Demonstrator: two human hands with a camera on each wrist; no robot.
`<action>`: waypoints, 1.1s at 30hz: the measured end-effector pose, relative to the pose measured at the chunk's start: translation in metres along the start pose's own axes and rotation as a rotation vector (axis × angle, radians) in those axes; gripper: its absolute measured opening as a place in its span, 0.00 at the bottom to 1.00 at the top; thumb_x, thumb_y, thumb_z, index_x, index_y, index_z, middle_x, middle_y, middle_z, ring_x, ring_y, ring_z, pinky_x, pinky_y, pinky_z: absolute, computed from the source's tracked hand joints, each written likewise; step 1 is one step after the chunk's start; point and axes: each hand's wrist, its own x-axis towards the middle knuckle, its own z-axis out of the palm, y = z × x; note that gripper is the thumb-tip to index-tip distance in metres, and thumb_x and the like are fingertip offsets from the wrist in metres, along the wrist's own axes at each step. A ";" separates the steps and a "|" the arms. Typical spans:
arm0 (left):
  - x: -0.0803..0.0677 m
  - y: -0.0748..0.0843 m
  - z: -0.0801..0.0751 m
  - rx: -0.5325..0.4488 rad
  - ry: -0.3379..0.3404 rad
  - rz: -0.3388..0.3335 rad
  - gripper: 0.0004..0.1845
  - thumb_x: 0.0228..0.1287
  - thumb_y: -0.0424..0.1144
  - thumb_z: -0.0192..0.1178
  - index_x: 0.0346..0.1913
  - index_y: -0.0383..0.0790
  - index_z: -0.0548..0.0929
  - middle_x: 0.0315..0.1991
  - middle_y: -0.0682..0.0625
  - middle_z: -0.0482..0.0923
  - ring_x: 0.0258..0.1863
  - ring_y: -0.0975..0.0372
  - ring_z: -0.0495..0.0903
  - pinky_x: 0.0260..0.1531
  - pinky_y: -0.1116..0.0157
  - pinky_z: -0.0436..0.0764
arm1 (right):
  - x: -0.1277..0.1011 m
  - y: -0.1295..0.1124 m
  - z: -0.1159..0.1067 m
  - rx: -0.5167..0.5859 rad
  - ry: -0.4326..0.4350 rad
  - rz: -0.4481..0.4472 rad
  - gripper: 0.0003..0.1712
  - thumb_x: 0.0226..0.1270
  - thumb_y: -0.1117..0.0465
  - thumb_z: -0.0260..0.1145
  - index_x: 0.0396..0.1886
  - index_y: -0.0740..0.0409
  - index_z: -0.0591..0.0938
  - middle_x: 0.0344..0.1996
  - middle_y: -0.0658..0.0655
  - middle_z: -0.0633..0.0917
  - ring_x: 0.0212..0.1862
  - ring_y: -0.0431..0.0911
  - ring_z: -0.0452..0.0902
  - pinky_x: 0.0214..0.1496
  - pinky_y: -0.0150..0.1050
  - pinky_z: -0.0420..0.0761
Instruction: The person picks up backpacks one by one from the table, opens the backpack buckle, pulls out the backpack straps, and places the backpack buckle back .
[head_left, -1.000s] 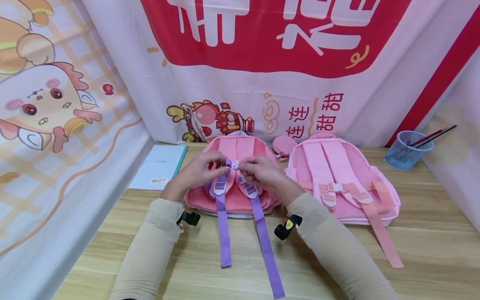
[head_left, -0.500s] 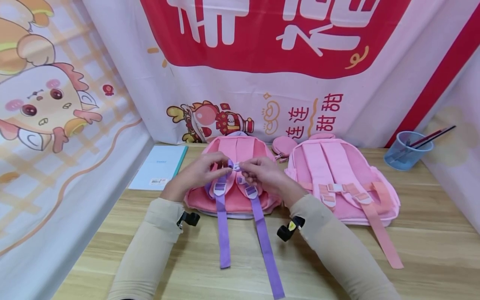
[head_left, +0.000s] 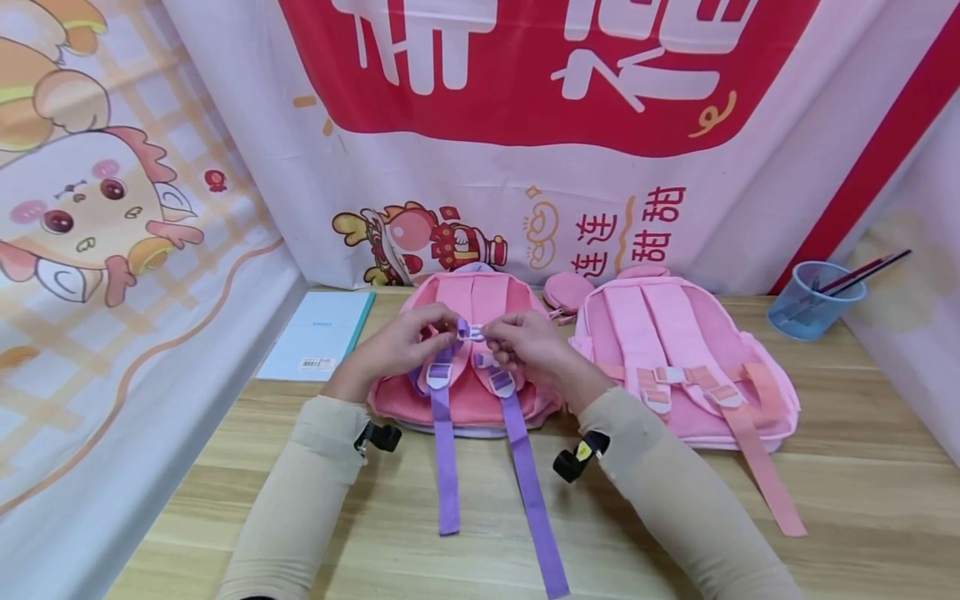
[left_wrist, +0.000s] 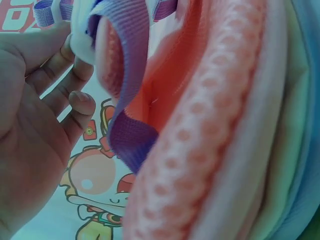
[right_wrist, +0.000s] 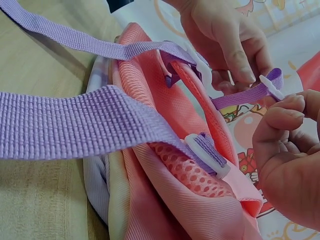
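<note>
Both hands meet over the back of a pink backpack with purple straps (head_left: 465, 392), which lies on the wooden tabletop (head_left: 450, 558) right under them. The left hand (head_left: 397, 346) has its fingers curled, pinching one half of a small white chest buckle (head_left: 472, 332) on its short purple strap; the right hand (head_left: 525, 346) pinches the other half from the opposite side, fingertips almost touching the left's. In the right wrist view the buckle piece (right_wrist: 272, 86) sits at the thumb tip, with the purple webbing running back to the pack (whether the two halves are actually clicked together cannot be told). Below the hands, toward the person, two long purple straps (head_left: 528, 483) trail down the tabletop, each passing through a white adjuster (head_left: 438, 377). Just beyond the right hand's far side lies a small pink pouch (head_left: 568, 292), and farther out on that side a second, paler pink backpack (head_left: 690, 367). Well past that stands a blue pen cup (head_left: 816, 302). Out beyond the left hand lies a light blue notebook (head_left: 318, 333).
</note>
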 end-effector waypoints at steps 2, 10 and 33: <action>0.001 -0.001 0.001 -0.011 0.002 -0.010 0.11 0.82 0.35 0.60 0.60 0.45 0.85 0.53 0.48 0.84 0.53 0.55 0.81 0.58 0.53 0.81 | 0.000 0.000 0.001 0.000 -0.001 -0.003 0.11 0.83 0.62 0.62 0.46 0.65 0.86 0.25 0.50 0.79 0.23 0.39 0.70 0.23 0.29 0.69; 0.010 -0.004 0.006 -0.085 -0.004 -0.017 0.08 0.81 0.31 0.58 0.52 0.43 0.85 0.48 0.47 0.82 0.49 0.55 0.78 0.54 0.57 0.79 | -0.001 0.000 0.002 -0.014 -0.005 -0.006 0.11 0.84 0.62 0.60 0.45 0.65 0.85 0.26 0.51 0.79 0.25 0.40 0.70 0.24 0.29 0.69; 0.019 -0.006 0.014 -0.083 -0.059 -0.021 0.06 0.82 0.30 0.56 0.45 0.42 0.82 0.40 0.48 0.79 0.42 0.56 0.76 0.47 0.62 0.77 | -0.018 -0.006 -0.014 0.027 -0.091 -0.048 0.11 0.87 0.64 0.52 0.40 0.60 0.77 0.27 0.50 0.74 0.26 0.41 0.66 0.27 0.31 0.66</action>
